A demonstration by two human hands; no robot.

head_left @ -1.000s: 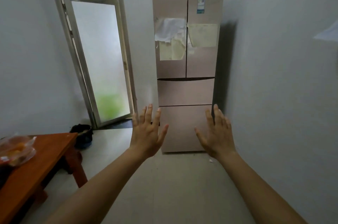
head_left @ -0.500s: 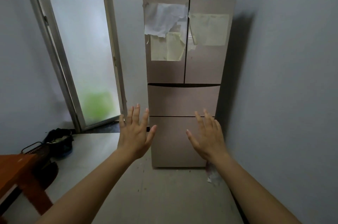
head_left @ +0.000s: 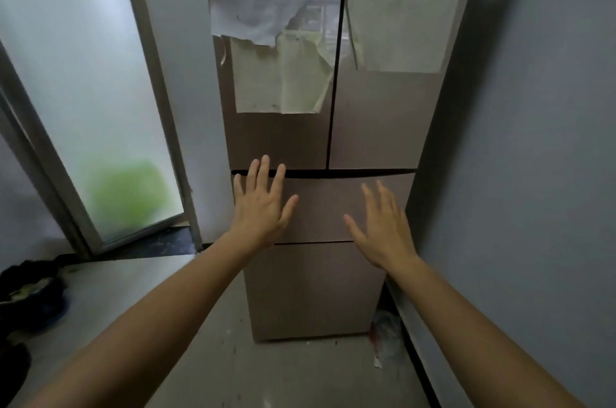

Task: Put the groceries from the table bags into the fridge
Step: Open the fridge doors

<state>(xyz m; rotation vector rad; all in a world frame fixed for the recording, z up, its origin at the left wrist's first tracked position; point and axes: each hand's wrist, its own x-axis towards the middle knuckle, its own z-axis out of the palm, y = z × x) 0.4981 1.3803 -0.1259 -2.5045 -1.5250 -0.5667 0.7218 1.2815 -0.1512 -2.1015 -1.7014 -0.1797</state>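
The fridge point(head_left: 333, 140) stands against the right wall, its two upper doors and both drawers closed, with papers point(head_left: 276, 40) stuck to the door fronts. The left hand point(head_left: 261, 204) and the right hand point(head_left: 383, 227) are both raised before the middle drawer point(head_left: 326, 204), fingers spread flat, holding nothing. Contact with the drawer front cannot be confirmed. No groceries are in view.
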